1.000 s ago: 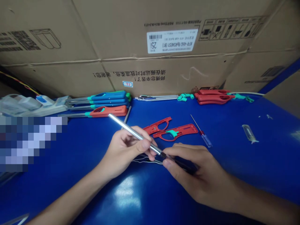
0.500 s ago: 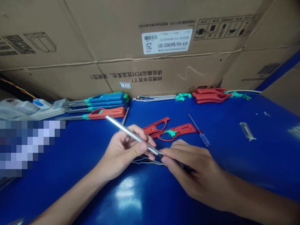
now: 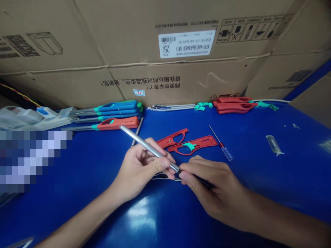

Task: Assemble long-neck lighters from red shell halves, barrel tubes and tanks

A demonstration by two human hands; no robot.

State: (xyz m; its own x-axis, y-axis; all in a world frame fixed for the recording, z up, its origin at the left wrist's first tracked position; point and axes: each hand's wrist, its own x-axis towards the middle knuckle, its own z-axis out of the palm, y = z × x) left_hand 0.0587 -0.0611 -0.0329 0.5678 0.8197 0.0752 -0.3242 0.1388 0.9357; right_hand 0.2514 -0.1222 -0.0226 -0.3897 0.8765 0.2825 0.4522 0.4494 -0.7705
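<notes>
My left hand [image 3: 147,163] pinches a silver metal tube [image 3: 144,144], which slants from upper left down to the right. At its lower end my right hand [image 3: 214,186] grips a black part [image 3: 180,171], mostly hidden by the fingers. White wires [image 3: 161,177] hang just beneath my left fingertips. Beyond the hands lie two red lighter shell halves, an emptier half [image 3: 168,139] and another half [image 3: 203,144] with a teal trigger [image 3: 189,147] in it. A thin metal rod [image 3: 138,131] rests on the table behind my left hand.
To the right lie a screwdriver [image 3: 222,146] and a small clear fuel tank [image 3: 274,144]. Along a cardboard box [image 3: 129,38] sit blue lighters [image 3: 119,108], an orange lighter [image 3: 119,123], metal rods [image 3: 173,107], teal pieces [image 3: 203,105] and red shells [image 3: 234,105]. A power strip [image 3: 55,119] stands left.
The tube and my left hand have shifted slightly right, toward my right hand. Less of the black part shows between them. My right hand has barely moved.
</notes>
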